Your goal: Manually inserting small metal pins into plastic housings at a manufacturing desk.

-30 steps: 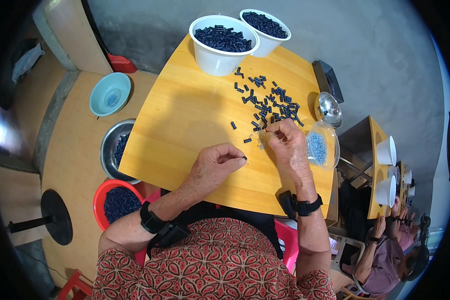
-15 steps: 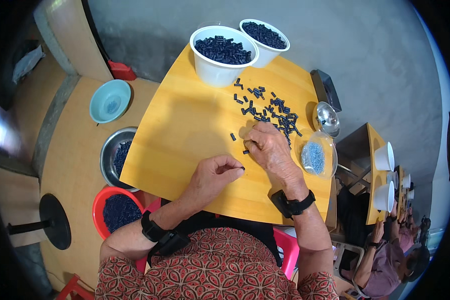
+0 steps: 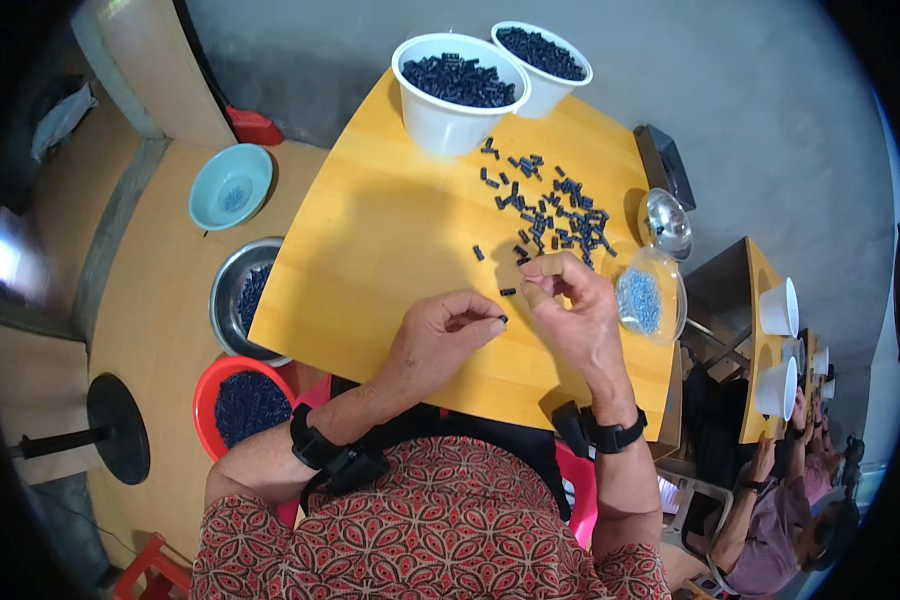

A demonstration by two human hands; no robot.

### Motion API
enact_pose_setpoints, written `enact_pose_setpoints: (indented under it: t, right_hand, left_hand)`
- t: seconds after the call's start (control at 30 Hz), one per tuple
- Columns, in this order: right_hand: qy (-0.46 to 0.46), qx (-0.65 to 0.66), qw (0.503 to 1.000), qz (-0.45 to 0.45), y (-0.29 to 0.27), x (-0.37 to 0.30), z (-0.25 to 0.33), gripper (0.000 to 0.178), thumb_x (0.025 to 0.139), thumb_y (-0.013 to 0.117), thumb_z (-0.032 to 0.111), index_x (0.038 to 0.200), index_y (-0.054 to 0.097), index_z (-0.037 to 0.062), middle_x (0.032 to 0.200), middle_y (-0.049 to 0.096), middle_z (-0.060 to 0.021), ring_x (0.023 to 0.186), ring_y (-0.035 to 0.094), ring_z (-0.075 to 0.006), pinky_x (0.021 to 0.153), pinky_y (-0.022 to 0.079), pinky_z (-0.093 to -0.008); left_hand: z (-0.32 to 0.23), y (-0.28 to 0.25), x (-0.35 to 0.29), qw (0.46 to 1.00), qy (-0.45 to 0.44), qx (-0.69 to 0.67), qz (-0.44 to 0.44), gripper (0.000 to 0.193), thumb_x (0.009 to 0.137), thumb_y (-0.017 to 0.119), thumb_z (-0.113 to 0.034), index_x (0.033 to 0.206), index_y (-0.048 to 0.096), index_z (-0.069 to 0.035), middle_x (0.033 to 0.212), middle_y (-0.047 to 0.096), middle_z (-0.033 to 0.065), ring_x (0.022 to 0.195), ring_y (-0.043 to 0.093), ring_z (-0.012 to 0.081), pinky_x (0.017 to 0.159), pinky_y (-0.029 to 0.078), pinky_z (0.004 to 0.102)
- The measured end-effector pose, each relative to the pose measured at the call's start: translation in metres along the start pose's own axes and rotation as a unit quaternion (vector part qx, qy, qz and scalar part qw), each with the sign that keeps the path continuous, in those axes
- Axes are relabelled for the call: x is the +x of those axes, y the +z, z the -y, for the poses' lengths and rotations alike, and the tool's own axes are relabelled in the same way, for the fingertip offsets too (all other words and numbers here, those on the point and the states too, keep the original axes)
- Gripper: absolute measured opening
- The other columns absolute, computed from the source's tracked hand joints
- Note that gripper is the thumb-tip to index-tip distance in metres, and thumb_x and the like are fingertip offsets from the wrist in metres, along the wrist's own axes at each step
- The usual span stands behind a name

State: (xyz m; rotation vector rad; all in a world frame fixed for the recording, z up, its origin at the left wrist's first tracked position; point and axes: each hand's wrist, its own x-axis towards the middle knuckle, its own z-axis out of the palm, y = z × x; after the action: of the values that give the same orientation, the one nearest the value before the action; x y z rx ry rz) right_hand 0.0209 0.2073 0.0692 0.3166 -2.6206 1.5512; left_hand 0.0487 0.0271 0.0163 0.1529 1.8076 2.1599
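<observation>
My left hand (image 3: 438, 338) pinches a small black plastic piece (image 3: 502, 319) between thumb and fingertips, low over the yellow table (image 3: 370, 260). To its right, my right hand (image 3: 578, 308) has thumb and forefinger pressed together; whatever is between them is too small to make out. One loose black piece (image 3: 508, 292) lies between the two hands. Just beyond the right hand spreads a scattered pile of short black pieces (image 3: 540, 222). Beside that hand, a clear tub (image 3: 679, 300) holds many tiny pale-blue parts (image 3: 638, 300).
Two white buckets (image 3: 450, 128) full of black pieces stand at the table's far edge. A metal bowl (image 3: 664, 224) sits at the right edge. On the floor to the left are a teal basin (image 3: 202, 205), a steel bowl (image 3: 220, 310) and a red basin (image 3: 205, 415). Other people work at right.
My right hand has drawn back from the edge of the black pile and turned, its thumb and forefinger now pinched. My left hand keeps its black piece. The whole view has shifted slightly.
</observation>
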Motion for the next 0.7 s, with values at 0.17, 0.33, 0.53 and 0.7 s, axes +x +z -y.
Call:
enact_pose_setpoints:
  t: [0.17,0.33,0.53,0.7]
  right_hand:
    - [0.08,0.162,0.984,0.007,-0.005,-0.035,0.003,0.012,0.085,0.066,-0.004,0.096,0.068,0.0003,0.085,0.061,0.0019,0.073,0.053,-0.006,0.07,0.044,-0.0205]
    - [0.038,0.246,0.968,-0.021,-0.001,-0.047,0.005,0.013,0.085,0.066,-0.005,0.096,0.068,0.0003,0.089,0.063,0.0018,0.077,0.055,-0.0057,0.072,0.044,-0.0208]
    - [0.102,0.295,0.95,-0.023,0.002,-0.052,0.013,0.014,0.083,0.067,-0.008,0.095,0.068,-0.0001,0.09,0.061,0.0001,0.084,0.058,-0.0081,0.078,0.046,-0.0222]
    - [0.072,0.293,0.953,-0.008,0.004,-0.052,0.009,0.013,0.083,0.067,-0.007,0.094,0.067,-0.0007,0.09,0.06,-0.001,0.086,0.058,-0.008,0.078,0.046,-0.0216]
  left_hand:
    - [-0.007,0.009,-0.008,0.999,0.033,-0.018,0.016,0.015,0.09,0.068,-0.009,0.101,0.066,0.001,0.094,0.067,0.002,0.088,0.061,0.0067,0.082,0.049,0.022]
    - [-0.013,0.014,-0.013,0.999,0.035,-0.016,0.018,0.015,0.09,0.067,-0.007,0.102,0.066,0.001,0.094,0.067,0.0019,0.089,0.061,0.0068,0.083,0.049,0.0221]
    - [-0.013,0.014,-0.015,0.998,0.056,0.012,0.007,0.014,0.09,0.067,-0.006,0.101,0.067,0.002,0.095,0.068,0.0021,0.09,0.061,0.0073,0.084,0.049,0.0228]
    - [-0.016,0.014,-0.017,0.998,0.064,0.015,0.002,0.013,0.089,0.067,-0.005,0.1,0.067,0.001,0.094,0.068,0.0023,0.09,0.061,0.0078,0.085,0.049,0.0235]
